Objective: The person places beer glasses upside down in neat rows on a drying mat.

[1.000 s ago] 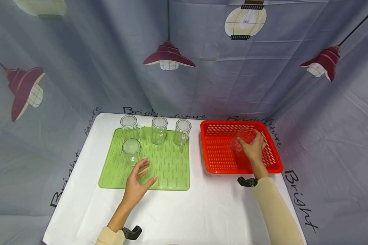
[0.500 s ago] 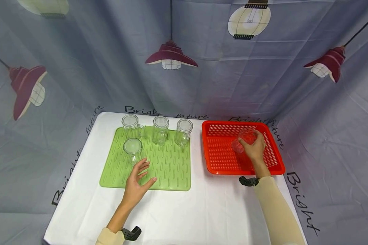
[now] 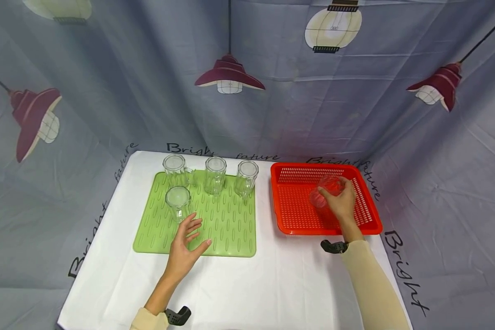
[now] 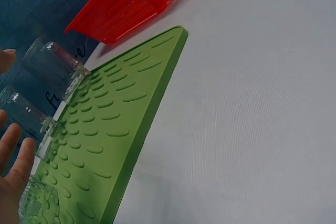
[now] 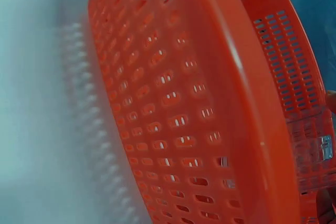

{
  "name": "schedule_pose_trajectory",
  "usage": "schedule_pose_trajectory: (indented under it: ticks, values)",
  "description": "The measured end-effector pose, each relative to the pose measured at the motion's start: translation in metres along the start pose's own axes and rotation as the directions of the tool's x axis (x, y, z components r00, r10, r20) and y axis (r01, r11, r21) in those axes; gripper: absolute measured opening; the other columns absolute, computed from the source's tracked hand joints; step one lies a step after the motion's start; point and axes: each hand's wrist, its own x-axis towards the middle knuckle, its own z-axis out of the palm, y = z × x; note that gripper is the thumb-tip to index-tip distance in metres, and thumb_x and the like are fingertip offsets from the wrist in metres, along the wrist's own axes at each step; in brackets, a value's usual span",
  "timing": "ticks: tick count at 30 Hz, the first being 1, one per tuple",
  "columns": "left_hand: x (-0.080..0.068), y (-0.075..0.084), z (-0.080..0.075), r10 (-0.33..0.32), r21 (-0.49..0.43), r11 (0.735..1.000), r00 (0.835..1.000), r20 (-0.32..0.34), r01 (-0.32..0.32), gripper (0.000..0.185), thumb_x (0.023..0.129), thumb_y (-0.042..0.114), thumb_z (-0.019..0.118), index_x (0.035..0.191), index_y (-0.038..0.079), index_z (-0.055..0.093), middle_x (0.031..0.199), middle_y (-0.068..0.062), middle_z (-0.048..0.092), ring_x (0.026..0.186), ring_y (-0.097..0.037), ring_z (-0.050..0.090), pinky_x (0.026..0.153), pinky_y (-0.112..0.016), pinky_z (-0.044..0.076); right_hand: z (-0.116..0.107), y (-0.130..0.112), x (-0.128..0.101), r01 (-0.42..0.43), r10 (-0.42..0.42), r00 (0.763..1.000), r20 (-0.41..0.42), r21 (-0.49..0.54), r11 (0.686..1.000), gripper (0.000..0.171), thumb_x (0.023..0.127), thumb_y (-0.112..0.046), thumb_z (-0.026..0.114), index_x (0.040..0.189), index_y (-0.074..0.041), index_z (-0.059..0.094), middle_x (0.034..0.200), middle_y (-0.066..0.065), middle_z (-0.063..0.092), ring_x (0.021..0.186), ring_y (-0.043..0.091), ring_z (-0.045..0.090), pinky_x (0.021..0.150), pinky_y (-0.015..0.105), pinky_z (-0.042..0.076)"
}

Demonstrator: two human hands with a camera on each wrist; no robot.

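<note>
Over the front part of a green ribbed mat (image 3: 227, 233) hovers my left hand (image 3: 180, 256), fingers spread and loosely bent, holding nothing. Its index fingertip is close to the nearest glass mug (image 3: 178, 198); whether they touch I cannot tell. Inside a red perforated basket (image 3: 327, 231), my right hand (image 3: 343, 201) grips a clear glass mug (image 3: 318, 198) between thumb and fingers. That mug is tilted, and red shows through it. In the right wrist view the basket wall hides most of the mug and the hand.
Along the mat's back edge stand three more glass mugs: one at left (image 3: 174, 169), a middle one (image 3: 215, 176) and one at right (image 3: 245, 178). A white cloth (image 3: 247, 293) covers the table. Grey printed curtains (image 3: 148, 91) close off the back and sides.
The right hand and the glass mug it grips have shifted very slightly toward the front of the basket. The left hand keeps the same pose over the mat.
</note>
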Motion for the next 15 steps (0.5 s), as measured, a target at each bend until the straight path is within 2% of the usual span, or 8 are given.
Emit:
schedule_pose_trajectory:
  ticks: [7, 15]
  values:
    - [-0.001, 0.001, -0.001, -0.01, 0.003, 1.0, 1.0, 0.008, 0.01, 0.09, 0.093, 0.009, 0.086, 0.166, 0.027, 0.036, 0.156, -0.018, 0.056, 0.146, -0.037, 0.055, 0.119, -0.051, 0.053, 0.001, 0.001, -0.008, 0.012, -0.012, 1.0, -0.006, -0.033, 0.999, 0.091, 0.095, -0.039, 0.083, 0.165, -0.015, 0.032, 0.167, 0.018, 0.04, 0.154, 0.04, 0.042, 0.125, 0.062, 0.046]
    - [-0.002, 0.0, 0.0, -0.005, -0.007, 1.0, 1.0, 0.012, 0.005, 0.089, 0.093, 0.009, 0.085, 0.166, 0.026, 0.037, 0.156, -0.018, 0.056, 0.146, -0.038, 0.055, 0.119, -0.05, 0.053, -0.005, -0.001, -0.021, 0.1, -0.1, 0.995, -0.002, -0.029, 0.995, 0.088, 0.092, -0.043, 0.085, 0.161, -0.012, 0.041, 0.159, 0.019, 0.051, 0.145, 0.039, 0.051, 0.12, 0.064, 0.051]
